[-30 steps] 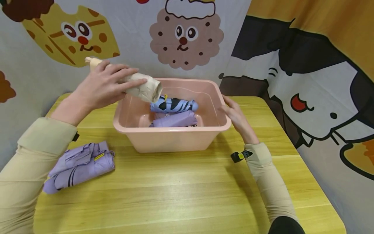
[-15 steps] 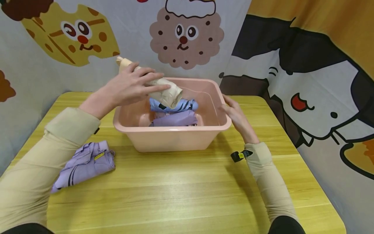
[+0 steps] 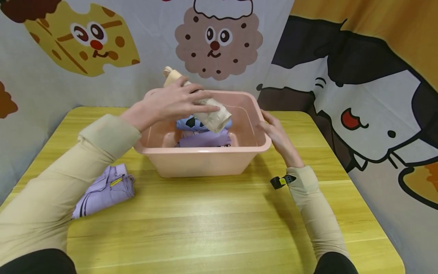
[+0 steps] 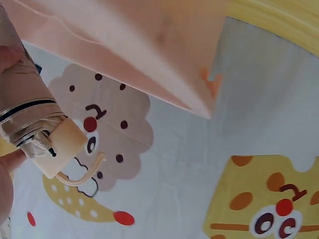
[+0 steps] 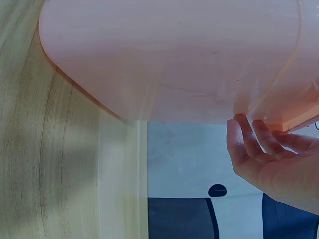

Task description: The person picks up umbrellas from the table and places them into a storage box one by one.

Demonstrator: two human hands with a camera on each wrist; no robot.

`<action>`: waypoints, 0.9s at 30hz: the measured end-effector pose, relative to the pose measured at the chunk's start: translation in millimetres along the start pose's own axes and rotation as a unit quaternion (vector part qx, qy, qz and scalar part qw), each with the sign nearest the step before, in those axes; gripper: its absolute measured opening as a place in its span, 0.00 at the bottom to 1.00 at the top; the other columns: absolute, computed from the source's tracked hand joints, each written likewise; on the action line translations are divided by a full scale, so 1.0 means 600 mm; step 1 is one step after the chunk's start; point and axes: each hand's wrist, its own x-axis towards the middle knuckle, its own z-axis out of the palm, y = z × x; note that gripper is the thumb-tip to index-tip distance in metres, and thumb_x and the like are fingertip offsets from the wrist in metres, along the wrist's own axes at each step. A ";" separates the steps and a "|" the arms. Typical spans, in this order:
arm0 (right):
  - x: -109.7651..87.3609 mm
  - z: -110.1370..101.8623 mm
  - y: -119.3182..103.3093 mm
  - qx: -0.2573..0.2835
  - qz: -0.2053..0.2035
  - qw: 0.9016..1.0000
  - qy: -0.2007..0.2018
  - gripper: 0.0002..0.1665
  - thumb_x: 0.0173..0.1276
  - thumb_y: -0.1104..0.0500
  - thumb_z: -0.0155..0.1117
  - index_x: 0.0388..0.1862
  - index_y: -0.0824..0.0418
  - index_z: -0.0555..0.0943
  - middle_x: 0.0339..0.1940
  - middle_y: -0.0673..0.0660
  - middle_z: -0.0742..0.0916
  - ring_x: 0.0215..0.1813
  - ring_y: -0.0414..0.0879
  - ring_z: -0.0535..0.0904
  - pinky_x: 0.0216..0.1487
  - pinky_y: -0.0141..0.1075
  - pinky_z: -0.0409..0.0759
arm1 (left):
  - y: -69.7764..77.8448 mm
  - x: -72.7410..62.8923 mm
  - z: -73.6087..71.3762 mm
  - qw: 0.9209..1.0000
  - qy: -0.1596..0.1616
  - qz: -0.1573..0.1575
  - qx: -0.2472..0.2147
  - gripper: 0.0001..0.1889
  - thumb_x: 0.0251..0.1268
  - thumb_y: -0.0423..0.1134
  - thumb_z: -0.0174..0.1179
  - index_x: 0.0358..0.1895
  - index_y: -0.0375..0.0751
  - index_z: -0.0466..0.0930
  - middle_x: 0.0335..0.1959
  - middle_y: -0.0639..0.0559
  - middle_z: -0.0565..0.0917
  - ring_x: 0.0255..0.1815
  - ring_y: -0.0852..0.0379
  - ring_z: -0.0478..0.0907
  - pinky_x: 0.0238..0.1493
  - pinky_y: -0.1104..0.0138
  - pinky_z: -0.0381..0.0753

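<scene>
My left hand (image 3: pixel 174 99) holds a folded cream umbrella (image 3: pixel 216 116) tilted over the pink plastic basin (image 3: pixel 205 163). In the left wrist view, the umbrella's pale handle (image 4: pixel 62 147) and its wrist loop (image 4: pixel 84 178) show. Below it, inside the basin, lie a folded blue umbrella (image 3: pixel 186 123) with dark markings and a folded purple umbrella (image 3: pixel 202 140). The cream umbrella partly covers the blue one. At the basin's right side, my right hand (image 3: pixel 276 135) grips the rim, and the right wrist view shows its fingers (image 5: pixel 244 132) against the outer wall.
Another folded purple umbrella (image 3: pixel 106 192) with a yellow tag lies on the wooden table (image 3: pixel 219 220) at the left, partly behind my left sleeve (image 3: pixel 78 163). A cartoon-printed cloth (image 3: pixel 150 45) hangs behind the table and along its right side.
My left hand has carried the cream umbrella to the right and slightly down, from the basin's left edge to over its middle. The right hand and the basin have stayed put.
</scene>
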 end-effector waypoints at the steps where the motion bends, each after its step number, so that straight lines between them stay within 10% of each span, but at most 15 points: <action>1: 0.000 0.000 0.000 0.000 -0.001 1.000 0.000 0.37 0.67 0.63 0.51 0.75 0.59 0.58 0.75 0.60 0.65 0.72 0.56 0.63 0.71 0.53 0.63 | 0.000 0.006 0.002 1.000 0.000 0.007 0.000 0.33 0.61 0.27 0.58 0.68 0.61 0.65 0.67 0.45 0.71 0.60 0.43 0.73 0.55 0.45 0.75; 27: 0.000 0.000 -0.001 0.004 0.003 1.000 -0.004 0.38 0.66 0.63 0.49 0.75 0.61 0.56 0.75 0.62 0.64 0.72 0.56 0.62 0.72 0.53 0.62 | 0.018 0.103 0.046 0.992 -0.058 0.114 -0.024 0.35 0.62 0.38 0.61 0.71 0.63 0.59 0.69 0.48 0.68 0.61 0.43 0.73 0.56 0.44 0.75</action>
